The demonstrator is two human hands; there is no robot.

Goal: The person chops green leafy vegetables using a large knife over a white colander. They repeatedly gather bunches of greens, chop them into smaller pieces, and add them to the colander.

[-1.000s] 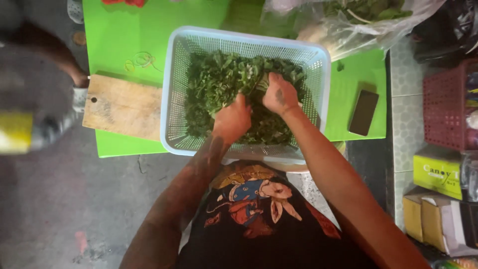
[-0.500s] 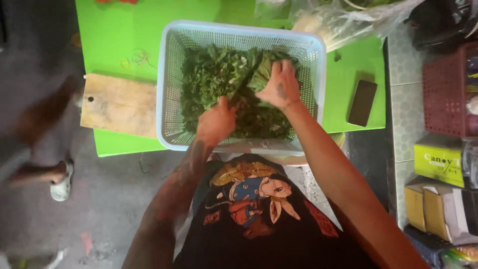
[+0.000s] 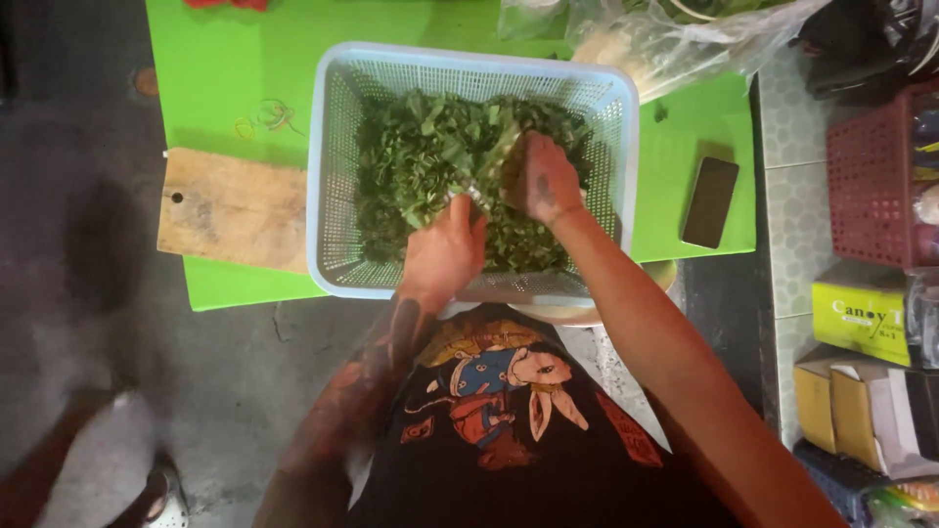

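The chopped green leaves [image 3: 421,171] lie in a loose heap inside the pale blue mesh basket [image 3: 333,196], which sits at the upper middle of the frame on a bright green table [image 3: 215,59]. Every leaf in view looks already cut into small pieces, and all of it is gathered in the basket, so the cutting seems done, while the sorting or tossing of the heap appears only partly through, since most of the pile lies untouched toward the left and far side. The left hand [image 3: 445,249] rests on the near middle of the heap, fingers curled together into the leaves. The right hand [image 3: 543,181], just beside it to the right, has its fingers closed on a small clump of leaves lifted off the pile. Left of the basket a wooden cutting board [image 3: 230,210] lies bare. A dark phone [image 3: 709,200] lies to the right, and a clear plastic bag [image 3: 675,39] sits at the upper right.
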